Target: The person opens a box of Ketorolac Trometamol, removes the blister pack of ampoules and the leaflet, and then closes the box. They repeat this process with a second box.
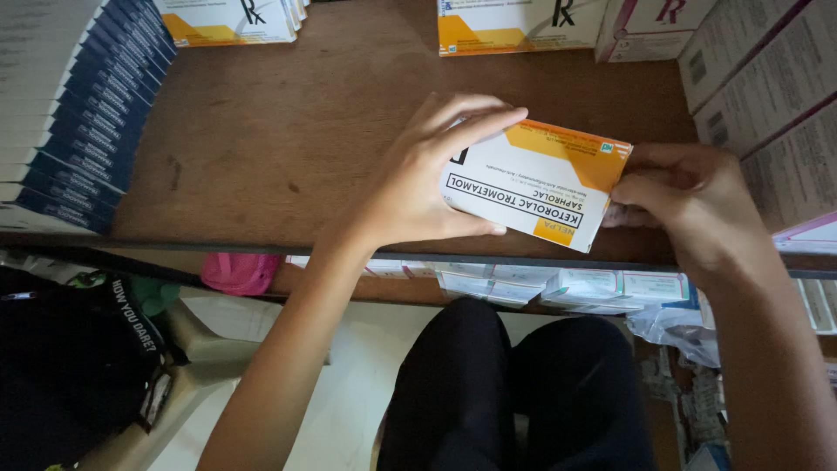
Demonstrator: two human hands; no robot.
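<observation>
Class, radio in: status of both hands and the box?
Left hand and right hand grip white-and-orange box by its ends. Held over brown shelf. Nothing in the way.

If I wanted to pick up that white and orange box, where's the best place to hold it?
By its two short ends, coming from either side. The white and orange box is long, flat and lies tilted above the wooden shelf, so its ends are free. The left hand and right hand already clasp it there.

A box (540,183) is held above the wooden shelf (279,131), between the left hand (418,187) and right hand (689,196); stacked cartons (70,113) are ranged at left.
</observation>
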